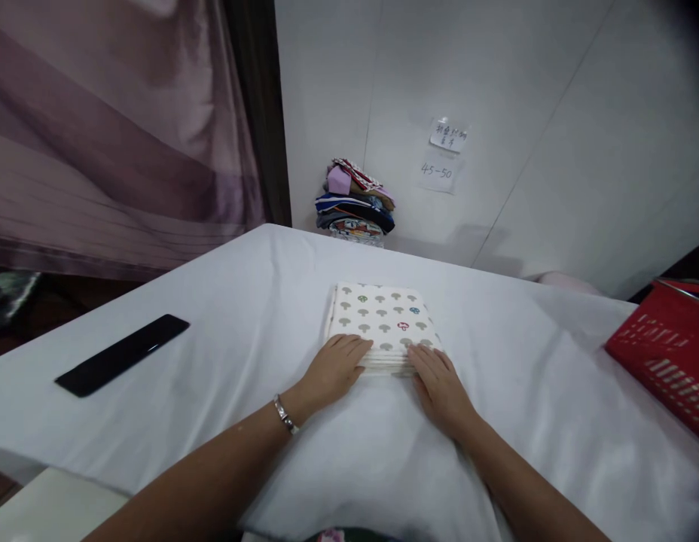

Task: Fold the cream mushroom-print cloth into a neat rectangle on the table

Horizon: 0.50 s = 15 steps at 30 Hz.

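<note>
A white folded cloth (377,312) printed with small mushrooms lies in a neat rectangle on the table. Most of the mushrooms are grey-brown; a green, a blue and a red one stand out. Several layers show along its near edge. My left hand (338,369), with a silver bracelet at the wrist, holds the near left corner, fingers on top and thumb against the front edge. At the near right corner, my right hand (443,388) grips in the same way, with its fingers over the top layer.
A white sheet covers the table (259,293). A long black flat object (123,355) lies to the left, and a red bag (666,346) stands at the right edge. Folded clothes (355,203) are stacked beyond the far edge by the wall. A pink curtain (117,135) hangs at left.
</note>
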Tool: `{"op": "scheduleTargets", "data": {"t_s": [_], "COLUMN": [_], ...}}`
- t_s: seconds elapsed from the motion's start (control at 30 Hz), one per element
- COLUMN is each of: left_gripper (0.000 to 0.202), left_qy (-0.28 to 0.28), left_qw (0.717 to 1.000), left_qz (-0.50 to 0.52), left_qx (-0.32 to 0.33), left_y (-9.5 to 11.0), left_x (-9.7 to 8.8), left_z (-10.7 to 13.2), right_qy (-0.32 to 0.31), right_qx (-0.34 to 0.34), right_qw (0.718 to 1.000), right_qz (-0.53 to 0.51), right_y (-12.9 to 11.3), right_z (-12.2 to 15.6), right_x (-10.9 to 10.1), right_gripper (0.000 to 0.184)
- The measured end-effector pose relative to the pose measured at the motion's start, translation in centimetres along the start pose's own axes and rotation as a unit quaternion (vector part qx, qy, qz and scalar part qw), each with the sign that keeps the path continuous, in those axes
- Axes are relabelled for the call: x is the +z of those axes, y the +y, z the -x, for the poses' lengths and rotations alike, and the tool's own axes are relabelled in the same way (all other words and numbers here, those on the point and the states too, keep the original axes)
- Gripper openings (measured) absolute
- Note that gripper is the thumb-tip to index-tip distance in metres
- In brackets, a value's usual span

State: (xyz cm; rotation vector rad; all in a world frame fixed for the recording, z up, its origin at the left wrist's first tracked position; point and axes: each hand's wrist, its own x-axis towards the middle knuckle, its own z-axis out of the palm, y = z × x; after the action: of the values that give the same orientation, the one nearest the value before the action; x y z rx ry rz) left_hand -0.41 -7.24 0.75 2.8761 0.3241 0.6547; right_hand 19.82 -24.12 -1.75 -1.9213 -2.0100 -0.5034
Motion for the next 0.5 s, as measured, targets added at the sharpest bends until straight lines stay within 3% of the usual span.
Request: {"op": "scheduleTargets", "data": {"t_s": [0.33,0.4,0.5], "left_gripper": [0.024,0.020,0.020], "left_qy": [-0.010,0.027,0.104], "left_qw": [0.998,0.994,0.972], "left_qz": [0.051,0.074,0.098], "left_qx": [-0.027,-0.072,-0.189], "left_y": [0.1,-0.3,-1.9], "left_x": [-1.6,-2.0,-2.1], "left_z": [0.2,0.0,-0.2], "right_qy": [-0.031,-0.028,-0.007], "right_qx": [-0.021,-0.012,-0.007], "right_qw": [0.999,0.999,0.999], "right_qz": [-0.021,-0.036,-0.048], "right_y": [0.2,0.0,-0.8], "right_z": [0.1,-0.7,-2.5], "right_x": [0.2,-0.5,-1.3], "right_gripper": [0.049,0.046,0.045]}}
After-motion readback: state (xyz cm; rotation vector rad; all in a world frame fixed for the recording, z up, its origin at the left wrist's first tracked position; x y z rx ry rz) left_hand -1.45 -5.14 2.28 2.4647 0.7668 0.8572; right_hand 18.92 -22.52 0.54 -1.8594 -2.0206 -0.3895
